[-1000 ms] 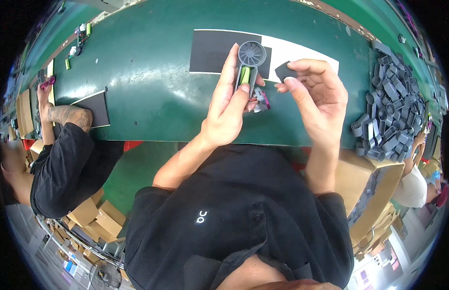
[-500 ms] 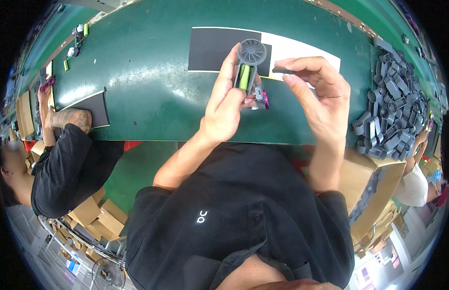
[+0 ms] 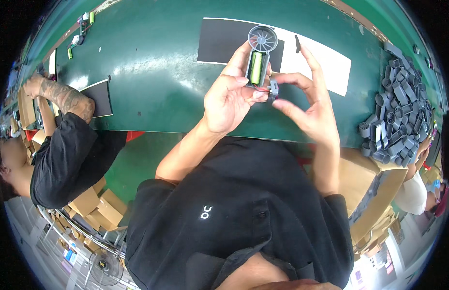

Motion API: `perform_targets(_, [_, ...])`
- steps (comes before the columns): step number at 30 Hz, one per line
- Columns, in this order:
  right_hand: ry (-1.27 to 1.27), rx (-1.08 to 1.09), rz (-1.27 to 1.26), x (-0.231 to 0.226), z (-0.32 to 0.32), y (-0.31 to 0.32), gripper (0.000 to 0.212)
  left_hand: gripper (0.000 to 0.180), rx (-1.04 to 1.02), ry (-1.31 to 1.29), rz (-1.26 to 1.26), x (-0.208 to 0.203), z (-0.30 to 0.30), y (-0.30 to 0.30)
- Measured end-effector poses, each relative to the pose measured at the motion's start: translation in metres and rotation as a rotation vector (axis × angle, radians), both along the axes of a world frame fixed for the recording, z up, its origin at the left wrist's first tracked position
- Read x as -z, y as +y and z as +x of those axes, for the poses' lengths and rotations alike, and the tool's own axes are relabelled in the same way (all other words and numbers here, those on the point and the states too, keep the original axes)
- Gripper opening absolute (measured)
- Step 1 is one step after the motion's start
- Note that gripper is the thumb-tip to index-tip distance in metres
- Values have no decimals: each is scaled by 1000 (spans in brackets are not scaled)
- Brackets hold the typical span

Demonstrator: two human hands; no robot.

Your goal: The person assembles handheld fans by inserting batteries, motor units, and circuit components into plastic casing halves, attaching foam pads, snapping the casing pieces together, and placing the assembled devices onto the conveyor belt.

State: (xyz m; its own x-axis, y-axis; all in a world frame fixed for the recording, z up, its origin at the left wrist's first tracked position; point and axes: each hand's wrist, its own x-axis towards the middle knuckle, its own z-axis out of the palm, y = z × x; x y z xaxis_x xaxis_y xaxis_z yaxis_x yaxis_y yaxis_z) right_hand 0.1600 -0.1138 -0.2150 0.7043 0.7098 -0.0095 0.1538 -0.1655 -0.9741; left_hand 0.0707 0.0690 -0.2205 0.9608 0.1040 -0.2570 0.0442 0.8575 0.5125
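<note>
My left hand (image 3: 225,100) is closed around a grey plastic housing (image 3: 248,73) with a round, spoked end pointing away from me. Inside its long channel lies a green cylindrical battery cell (image 3: 256,67). At the housing's near end sits a small grey motor-like part (image 3: 273,90), with a bit of red wire beside it. My right hand (image 3: 309,99) has its thumb and a finger at either end of this part, seemingly pinching it. A small dark strip (image 3: 297,44) stands at the tip of a raised finger of that hand; how it is held is unclear.
A black mat (image 3: 222,41) and a white sheet (image 3: 333,72) lie beyond my hands on the green table (image 3: 152,87). Many grey housings (image 3: 398,111) are heaped at the right, above a cardboard box (image 3: 357,179). Co-workers sit on both sides. Battery assemblies (image 3: 79,38) lie far left.
My right hand has come left to the small part beside the housing. The dark strip has gone from its thumb-and-finger pinch to a raised fingertip. The small part has turned, hiding its purple ring.
</note>
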Motion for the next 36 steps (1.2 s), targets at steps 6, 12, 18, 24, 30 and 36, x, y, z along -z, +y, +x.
perform_targets(6, [137,35,52,2,-3,-4,105,81,68,-176,-18,17,-3,5])
perform_targets(12, [-8,34,3,7,-13,1,105,82,45,-141,-64,13,-3,2])
perform_targets(18, [-112,112,30,-6,-16,1,103,85,45,-84,41,3,-1,2])
perform_targets(24, [-351,187,-1,-38,-18,5,103,90,67,-17,246,3,0,1])
perform_targets(30, [-386,115,7,-43,-13,3,107,87,98,-15,366,7,-5,7])
perform_targets(36, [-460,57,-42,-45,-6,2,109,77,94,-35,488,1,-8,7])
